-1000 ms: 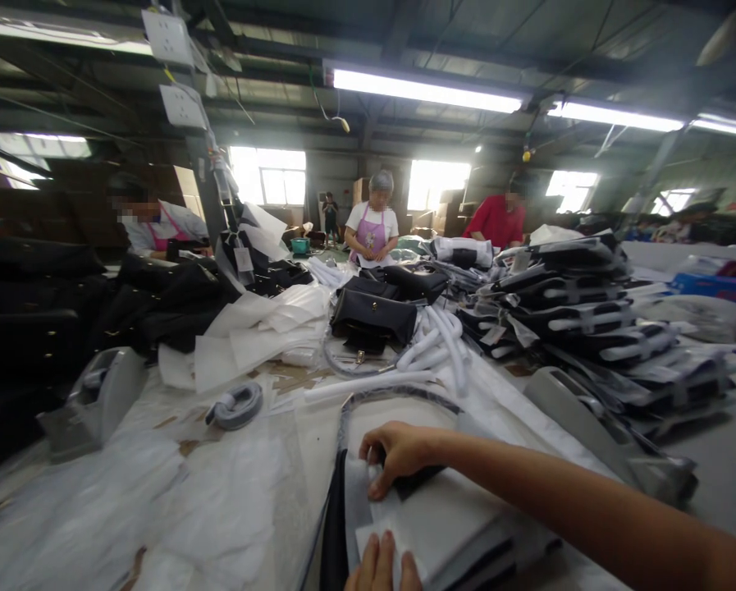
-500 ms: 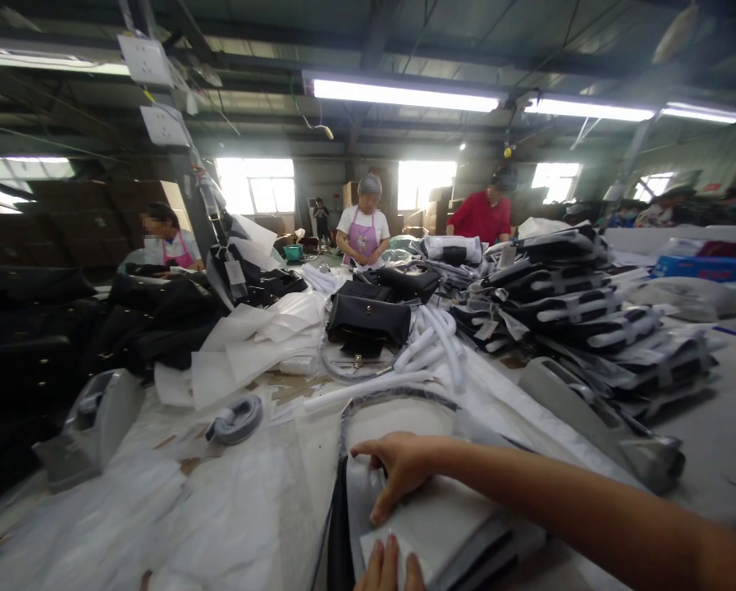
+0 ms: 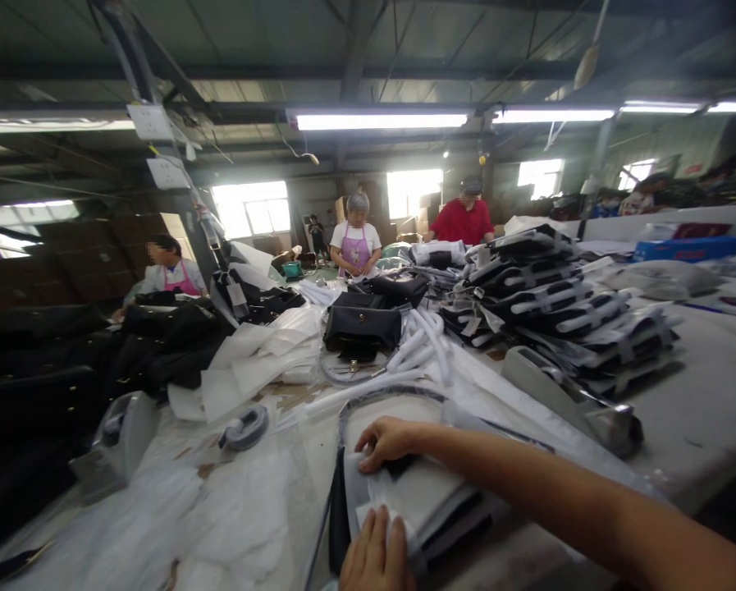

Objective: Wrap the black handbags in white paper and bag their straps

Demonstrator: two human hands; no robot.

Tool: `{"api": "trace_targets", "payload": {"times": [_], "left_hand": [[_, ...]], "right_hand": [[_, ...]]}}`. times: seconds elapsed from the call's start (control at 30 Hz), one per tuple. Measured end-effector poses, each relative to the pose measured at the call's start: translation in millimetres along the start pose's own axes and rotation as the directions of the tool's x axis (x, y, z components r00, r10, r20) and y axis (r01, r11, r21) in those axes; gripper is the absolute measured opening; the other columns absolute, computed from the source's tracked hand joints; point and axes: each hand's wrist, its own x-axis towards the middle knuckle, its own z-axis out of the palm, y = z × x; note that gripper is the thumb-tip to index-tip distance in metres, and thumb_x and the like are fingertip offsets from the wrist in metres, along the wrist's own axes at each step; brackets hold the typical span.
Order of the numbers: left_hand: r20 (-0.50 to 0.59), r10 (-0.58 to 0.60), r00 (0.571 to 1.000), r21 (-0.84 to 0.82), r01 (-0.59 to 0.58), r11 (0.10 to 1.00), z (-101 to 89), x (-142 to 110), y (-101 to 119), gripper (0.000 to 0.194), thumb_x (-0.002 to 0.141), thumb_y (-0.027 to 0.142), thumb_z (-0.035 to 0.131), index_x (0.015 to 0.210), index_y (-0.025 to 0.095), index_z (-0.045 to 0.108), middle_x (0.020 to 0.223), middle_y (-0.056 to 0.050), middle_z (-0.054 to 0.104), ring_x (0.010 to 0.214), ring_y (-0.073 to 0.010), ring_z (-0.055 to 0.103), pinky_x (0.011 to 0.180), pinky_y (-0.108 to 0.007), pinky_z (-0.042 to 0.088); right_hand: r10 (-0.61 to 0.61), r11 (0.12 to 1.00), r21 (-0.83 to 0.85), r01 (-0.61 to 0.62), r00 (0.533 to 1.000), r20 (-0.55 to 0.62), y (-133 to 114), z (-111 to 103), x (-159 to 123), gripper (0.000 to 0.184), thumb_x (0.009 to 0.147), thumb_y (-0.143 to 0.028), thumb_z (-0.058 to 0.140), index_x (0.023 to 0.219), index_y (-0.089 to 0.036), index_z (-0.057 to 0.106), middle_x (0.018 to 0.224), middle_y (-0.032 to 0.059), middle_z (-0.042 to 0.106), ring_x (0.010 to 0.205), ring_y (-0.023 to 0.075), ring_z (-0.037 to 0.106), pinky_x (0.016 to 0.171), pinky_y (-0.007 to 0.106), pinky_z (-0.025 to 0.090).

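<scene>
A flat black bag wrapped in white tissue paper [image 3: 426, 505] lies on the table in front of me, inside a clear plastic sleeve. My right hand [image 3: 385, 443] rests on its far end with fingers curled, pressing the paper down. At the bottom edge, my left hand [image 3: 375, 558] lies flat on the near end of the wrapped bag, fingers together and stretched out. A grey strap [image 3: 380, 400] curves just beyond my right hand.
Stacks of packed black bags [image 3: 558, 312] rise at the right, beside a grey tape dispenser [image 3: 570, 402]. Another dispenser [image 3: 118, 439] and a tape roll [image 3: 244, 428] sit at the left. A black handbag [image 3: 361, 328], white paper sheets [image 3: 257, 353] and three workers [image 3: 355, 242] lie beyond.
The view has tilted down slightly and shifted. My right hand has drawn back and curled on the paper; my left hand has slid further onto the wrapped bag.
</scene>
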Motion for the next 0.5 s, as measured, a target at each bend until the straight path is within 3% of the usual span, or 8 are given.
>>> {"api": "trace_targets", "payload": {"times": [0.1,0.17,0.27,0.33,0.4,0.47,0.5], "left_hand": [[0.029,-0.007,1.0,-0.04,0.008,0.999,-7.2,-2,4,0.036,0.084,0.009,0.043,0.109,0.021,0.066,0.105,-0.006,0.078,0.097,-0.0215,0.074,0.08,-0.03,0.058],[0.045,-0.04,0.998,-0.098,0.045,0.994,-15.9,1,4,0.034,0.087,0.01,0.046,0.113,0.022,0.065,0.109,-0.005,0.077,0.102,-0.0214,0.073,0.086,-0.03,0.057],[0.186,-0.233,0.954,-0.268,0.278,0.922,-34.1,17,-11,0.033,0.095,0.023,0.046,0.126,0.026,0.06,0.12,-0.002,0.073,0.11,-0.0172,0.069,0.092,-0.025,0.054],[0.37,-0.393,0.842,-0.294,0.507,0.81,-42.8,37,-33,0.038,0.099,0.036,0.041,0.134,0.03,0.055,0.134,0.001,0.065,0.124,-0.0178,0.061,0.1,-0.026,0.051],[0.571,-0.473,0.671,-0.203,0.674,0.71,-41.3,58,-59,0.047,0.096,0.048,0.042,0.138,0.03,0.053,0.143,-0.002,0.057,0.134,-0.0245,0.051,0.11,-0.037,0.044],[0.69,-0.543,0.478,-0.104,0.808,0.58,-28.4,75,-80,0.058,0.094,0.049,0.042,0.145,0.022,0.046,0.153,-0.009,0.045,0.142,-0.0295,0.041,0.117,-0.046,0.033],[0.734,-0.531,0.423,-0.089,0.835,0.542,-18.9,81,-87,0.062,0.093,0.048,0.045,0.146,0.015,0.044,0.147,-0.015,0.05,0.137,-0.0333,0.047,0.114,-0.049,0.035]], "right_hand": [[-0.045,0.998,-0.057,0.034,0.979,-0.197,-13,-1,-11,0.027,0.098,-0.039,0.059,0.102,-0.013,0.068,0.098,0.0041,0.071,0.088,0.0193,0.069,0.082,0.039,0.056],[-0.105,0.992,-0.102,0.078,0.949,-0.299,-19,-7,-30,0.021,0.098,-0.033,0.06,0.104,-0.016,0.069,0.103,0.0052,0.073,0.093,0.0189,0.069,0.086,0.036,0.054],[-0.164,0.979,-0.179,0.094,0.886,-0.434,-15,-18,-82,0.019,0.094,-0.031,0.06,0.107,-0.025,0.074,0.099,0.0028,0.077,0.097,0.0209,0.07,0.085,0.028,0.049],[-0.136,0.976,-0.217,0.024,0.845,-0.517,-1,-21,-126,0.029,0.096,-0.038,0.055,0.115,-0.026,0.073,0.088,0.0054,0.078,0.091,0.0253,0.072,0.08,0.031,0.048],[-0.063,0.965,-0.243,-0.097,0.814,-0.578,18,-17,-164,0.04,0.094,-0.044,0.054,0.123,-0.021,0.07,0.082,0.0117,0.077,0.086,0.0319,0.072,0.074,0.035,0.048],[0.073,0.939,-0.237,-0.248,0.819,-0.569,41,-8,-189,0.052,0.093,-0.049,0.052,0.134,-0.02,0.063,0.082,0.0131,0.077,0.078,0.0323,0.073,0.065,0.033,0.048],[0.127,0.933,-0.219,-0.287,0.829,-0.544,52,-2,-195,0.057,0.093,-0.051,0.05,0.14,-0.02,0.058,0.081,0.0126,0.077,0.074,0.032,0.073,0.061,0.032,0.047]]}}
